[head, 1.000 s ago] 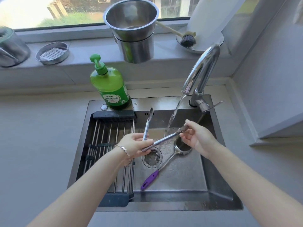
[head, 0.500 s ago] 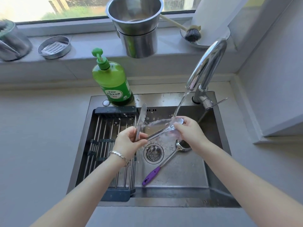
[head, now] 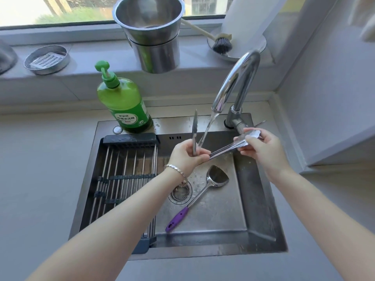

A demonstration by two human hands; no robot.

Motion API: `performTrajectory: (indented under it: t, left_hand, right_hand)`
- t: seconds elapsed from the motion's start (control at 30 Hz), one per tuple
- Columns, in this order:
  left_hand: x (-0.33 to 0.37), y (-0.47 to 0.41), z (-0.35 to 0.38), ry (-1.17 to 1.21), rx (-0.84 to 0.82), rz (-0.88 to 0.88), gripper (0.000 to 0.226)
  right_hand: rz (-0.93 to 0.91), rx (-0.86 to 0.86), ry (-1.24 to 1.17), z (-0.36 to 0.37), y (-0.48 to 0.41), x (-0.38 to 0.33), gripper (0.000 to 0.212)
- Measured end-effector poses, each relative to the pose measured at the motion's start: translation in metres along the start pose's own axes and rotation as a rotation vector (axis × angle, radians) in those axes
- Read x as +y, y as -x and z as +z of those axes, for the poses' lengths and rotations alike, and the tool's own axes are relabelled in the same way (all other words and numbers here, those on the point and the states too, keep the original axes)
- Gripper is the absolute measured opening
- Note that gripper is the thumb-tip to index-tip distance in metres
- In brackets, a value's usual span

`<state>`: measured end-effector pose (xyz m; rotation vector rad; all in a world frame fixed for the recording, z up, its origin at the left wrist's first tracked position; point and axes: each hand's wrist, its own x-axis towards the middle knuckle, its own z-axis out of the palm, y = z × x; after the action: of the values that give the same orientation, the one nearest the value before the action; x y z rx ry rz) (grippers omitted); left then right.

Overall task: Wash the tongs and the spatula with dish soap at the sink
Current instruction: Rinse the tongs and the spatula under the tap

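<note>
Over the steel sink (head: 261, 236), my left hand (head: 187, 155) grips the hinge end of the metal tongs (head: 222, 149), which are spread apart. One arm points up, the other runs right. My right hand (head: 259, 147) pinches the tip of that right arm. Water from the faucet (head: 235, 84) streams down between the two arms. A spatula (head: 215, 177) with a purple handle lies on the sink floor beside the drain (head: 180, 192). The green dish soap bottle (head: 123, 102) stands at the sink's back left corner.
A dark roll-up drying rack (head: 123, 175) covers the sink's left part. On the windowsill stand stacked steel pots (head: 152, 35), a round steel dish (head: 46, 59) and a dish brush (head: 221, 44). A grey wall rises on the right.
Both hands have lifted the tongs higher and toward the faucet. My right hand slid out to the tip of the right arm. The spatula head is uncovered.
</note>
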<state>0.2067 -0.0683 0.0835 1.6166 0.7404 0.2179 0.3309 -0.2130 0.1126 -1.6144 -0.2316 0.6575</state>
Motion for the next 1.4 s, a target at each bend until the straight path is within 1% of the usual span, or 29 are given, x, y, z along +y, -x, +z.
performTrajectory:
  t: [0.1,0.13,0.17,0.2,0.23,0.27,0.3,0.33,0.37,0.47,0.53,0.6,0.67,0.73,0.77,0.9,0.97,1.03,1.1,1.23,1.33,1.4]
  left_hand:
    - [0.001,-0.002,0.005,0.094,-0.013,-0.093,0.019]
    - [0.002,0.0,0.006,0.099,-0.029,-0.122,0.014]
    - [0.002,0.002,0.007,0.083,-0.044,-0.142,0.012]
    - [0.001,0.005,0.008,0.062,-0.059,-0.163,0.013]
    - [-0.001,0.009,0.008,0.051,-0.077,-0.19,0.016]
    - [-0.004,0.011,0.007,0.052,-0.101,-0.221,0.02]
    - [-0.007,0.014,0.006,0.06,-0.129,-0.245,0.023]
    - [-0.011,0.016,0.005,0.07,-0.158,-0.261,0.026]
    - [-0.014,0.018,0.003,0.087,-0.182,-0.271,0.028]
    - [-0.019,0.024,-0.003,0.163,-0.237,-0.325,0.036]
    - [-0.024,0.027,-0.007,0.169,-0.242,-0.357,0.043]
    - [-0.026,0.03,-0.013,0.184,-0.239,-0.389,0.038]
    - [-0.028,0.033,-0.02,0.217,-0.214,-0.427,0.032]
    - [-0.03,0.039,-0.026,0.213,-0.163,-0.477,0.032]
    - [-0.031,0.042,-0.029,0.212,-0.152,-0.49,0.031]
    - [-0.035,0.047,-0.038,0.233,-0.111,-0.495,0.027]
    - [-0.037,0.045,-0.043,0.23,-0.114,-0.473,0.029]
    - [-0.035,0.043,-0.049,0.1,-0.126,-0.446,0.037]
    - [-0.028,0.038,-0.055,-0.109,-0.126,-0.389,0.038]
    - [-0.013,0.025,-0.068,-0.512,-0.097,-0.211,0.026]
    - [0.004,0.017,-0.061,-0.723,-0.081,-0.099,0.018]
    - [0.017,0.014,-0.046,-0.814,-0.089,-0.033,0.014]
  right_hand:
    - [-0.009,-0.008,-0.003,-0.004,0.002,0.001,0.011]
    - [-0.002,-0.036,-0.008,-0.005,0.003,0.002,0.012]
    - [0.018,-0.08,-0.021,-0.005,0.005,0.003,0.022]
    - [0.051,-0.133,-0.048,-0.005,0.006,0.006,0.037]
    - [0.097,-0.176,-0.091,-0.004,0.008,0.008,0.051]
    - [0.155,-0.202,-0.148,-0.003,0.007,0.011,0.06]
    - [0.217,-0.213,-0.206,-0.002,0.007,0.014,0.064]
    - [0.27,-0.215,-0.25,0.001,0.007,0.018,0.064]
    - [0.301,-0.221,-0.256,0.007,0.007,0.019,0.058]
    - [0.29,-0.302,-0.128,0.029,0.009,0.025,0.024]
    - [0.292,-0.364,-0.212,0.048,0.011,0.026,0.014]
    - [0.314,-0.337,-0.274,0.064,0.012,0.026,0.013]
    - [0.331,-0.278,-0.243,0.077,0.011,0.028,0.019]
    - [0.338,-0.256,-0.227,0.084,0.009,0.029,0.028]
    - [0.335,-0.234,-0.228,0.087,0.007,0.03,0.029]
    - [0.291,-0.14,-0.317,0.093,0.002,0.031,0.012]
    - [0.276,-0.09,-0.308,0.092,0.001,0.031,0.004]
    - [0.278,-0.043,-0.294,0.086,0.0,0.033,0.008]
    - [0.322,-0.035,-0.312,0.071,-0.001,0.038,0.007]
    - [0.488,-0.025,-0.224,0.029,0.001,0.06,0.018]
    - [0.607,-0.003,-0.064,0.003,0.01,0.082,0.027]
    - [0.651,-0.001,0.035,-0.006,0.018,0.092,0.031]
